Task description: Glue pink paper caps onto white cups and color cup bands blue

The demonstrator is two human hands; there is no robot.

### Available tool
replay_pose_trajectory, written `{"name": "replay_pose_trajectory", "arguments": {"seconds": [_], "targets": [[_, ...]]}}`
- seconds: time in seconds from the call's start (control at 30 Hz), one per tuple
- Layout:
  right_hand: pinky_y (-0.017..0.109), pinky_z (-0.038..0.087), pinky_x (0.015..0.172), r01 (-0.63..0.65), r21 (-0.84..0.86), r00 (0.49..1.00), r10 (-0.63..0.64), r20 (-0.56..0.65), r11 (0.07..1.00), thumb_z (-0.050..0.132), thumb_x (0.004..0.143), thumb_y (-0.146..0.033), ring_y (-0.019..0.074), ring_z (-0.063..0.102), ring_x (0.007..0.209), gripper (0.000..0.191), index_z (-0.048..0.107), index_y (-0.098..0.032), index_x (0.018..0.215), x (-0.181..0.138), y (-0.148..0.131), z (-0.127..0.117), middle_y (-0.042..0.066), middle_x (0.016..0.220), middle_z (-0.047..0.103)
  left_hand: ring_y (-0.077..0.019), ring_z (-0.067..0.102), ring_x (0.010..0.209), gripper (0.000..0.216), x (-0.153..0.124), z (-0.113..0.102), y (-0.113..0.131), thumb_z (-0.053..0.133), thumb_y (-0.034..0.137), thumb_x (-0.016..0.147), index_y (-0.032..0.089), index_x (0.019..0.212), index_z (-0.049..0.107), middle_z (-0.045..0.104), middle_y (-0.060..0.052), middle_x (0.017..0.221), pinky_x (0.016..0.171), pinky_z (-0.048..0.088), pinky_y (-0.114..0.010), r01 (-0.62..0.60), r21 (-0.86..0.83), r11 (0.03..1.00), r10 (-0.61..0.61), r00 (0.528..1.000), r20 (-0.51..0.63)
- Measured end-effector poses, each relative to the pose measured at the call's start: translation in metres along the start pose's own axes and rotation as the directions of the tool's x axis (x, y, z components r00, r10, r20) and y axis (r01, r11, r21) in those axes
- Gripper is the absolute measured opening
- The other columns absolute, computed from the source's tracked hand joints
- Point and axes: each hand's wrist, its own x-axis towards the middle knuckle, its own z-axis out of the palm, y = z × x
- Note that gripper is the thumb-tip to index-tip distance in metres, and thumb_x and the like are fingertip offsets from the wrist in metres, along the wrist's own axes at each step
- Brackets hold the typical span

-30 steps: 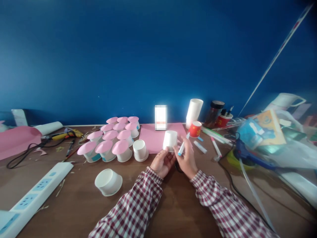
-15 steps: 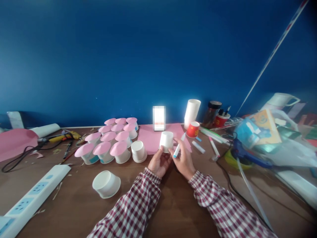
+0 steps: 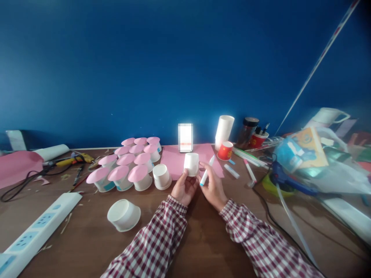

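Observation:
My left hand (image 3: 183,189) grips a small white paper cup (image 3: 191,164), held upside down above the wooden table (image 3: 203,247). My right hand (image 3: 213,185) pinches a white marker with a blue tip (image 3: 206,171), tip pointing down toward the cup's side. A sheet of pink paper (image 3: 175,162) lies flat just behind the cup. To the left stands a cluster of several white cups topped with pink discs (image 3: 127,166), with one bare upturned cup (image 3: 161,176) beside them.
A white bowl-like cup (image 3: 123,214) lies near left. A power strip (image 3: 34,231) runs along the left edge. Glue gun (image 3: 75,158), cables, pink sheet (image 3: 17,164) at far left. A cup stack (image 3: 223,131), red cup (image 3: 225,150), jar (image 3: 246,133), markers and cluttered bags (image 3: 313,162) fill the right.
Both hands have shifted slightly left with the cup and marker; the marker has turned so its blue tip points lower, nearer the cup.

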Motion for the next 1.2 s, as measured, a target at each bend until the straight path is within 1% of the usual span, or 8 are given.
{"name": "replay_pose_trajectory", "arguments": {"seconds": [0.27, 0.47, 0.7, 0.83, 1.0, 1.2], "targets": [[0.039, 0.048, 0.090, -0.006, 0.004, 1.000, 0.006, 0.019, 1.000, 0.050, 0.086, -0.024, 0.0218, 0.056, 0.106, 0.041, 0.041, -0.020, 0.126, -0.0007, -0.0001, -0.0002, 0.011, 0.117, 0.057, -0.0148, 0.063, 0.082, 0.018, 0.0002, 0.0012, 0.0035, 0.054, 0.025, 0.083, 0.012, 0.094, 0.061, 0.068, -0.007, 0.085, 0.078, 0.052, -0.027, -0.004, 0.024, 1.000, 0.005, 0.999, -0.045], [0.037, 0.049, 0.089, -0.011, 0.008, 1.000, 0.010, 0.026, 1.000, 0.050, 0.085, -0.022, 0.0210, 0.057, 0.104, 0.039, 0.044, -0.019, 0.123, -0.0005, -0.0006, -0.0003, 0.011, 0.117, 0.057, -0.0160, 0.063, 0.084, 0.019, -0.0003, 0.0026, 0.0033, 0.052, 0.024, 0.085, 0.010, 0.094, 0.060, 0.068, -0.009, 0.086, 0.079, 0.052, -0.027, 0.004, 0.012, 1.000, -0.004, 0.998, -0.060], [0.039, 0.047, 0.092, -0.020, -0.006, 1.000, 0.020, 0.008, 1.000, 0.047, 0.086, -0.020, 0.0212, 0.056, 0.106, 0.037, 0.044, -0.019, 0.123, -0.0003, 0.0005, -0.0002, 0.010, 0.118, 0.057, -0.0164, 0.064, 0.084, 0.019, -0.0001, 0.0019, 0.0029, 0.051, 0.023, 0.085, 0.010, 0.095, 0.060, 0.068, -0.009, 0.087, 0.078, 0.052, -0.028, 0.007, -0.011, 1.000, -0.008, 0.998, -0.054], [0.038, 0.046, 0.092, -0.048, 0.007, 0.999, 0.047, 0.025, 0.999, 0.043, 0.088, -0.018, 0.0200, 0.057, 0.105, 0.034, 0.045, -0.019, 0.122, -0.0002, 0.0005, -0.0004, 0.010, 0.117, 0.057, -0.0163, 0.064, 0.084, 0.019, -0.0002, 0.0019, 0.0031, 0.051, 0.024, 0.085, 0.011, 0.095, 0.059, 0.068, -0.008, 0.088, 0.078, 0.052, -0.028, 0.011, -0.008, 1.000, -0.011, 0.998, -0.055], [0.037, 0.047, 0.090, -0.058, 0.026, 0.998, 0.057, 0.032, 0.998, 0.045, 0.087, -0.018, 0.0203, 0.057, 0.103, 0.035, 0.046, -0.019, 0.121, -0.0009, 0.0016, -0.0010, 0.010, 0.116, 0.057, -0.0181, 0.064, 0.086, 0.018, 0.0005, 0.0009, 0.0035, 0.052, 0.024, 0.085, 0.011, 0.094, 0.060, 0.068, -0.008, 0.090, 0.078, 0.052, -0.030, 0.012, -0.037, 0.999, -0.014, 0.999, -0.044], [0.037, 0.047, 0.090, -0.058, 0.037, 0.997, 0.056, 0.051, 0.998, 0.045, 0.087, -0.017, 0.0199, 0.055, 0.105, 0.038, 0.043, -0.020, 0.125, -0.0014, 0.0027, -0.0009, 0.010, 0.120, 0.055, -0.0186, 0.064, 0.084, 0.017, 0.0002, 0.0002, 0.0032, 0.052, 0.024, 0.084, 0.011, 0.092, 0.061, 0.068, -0.008, 0.088, 0.077, 0.053, -0.031, 0.010, -0.058, 0.998, -0.011, 1.000, -0.013]]}}
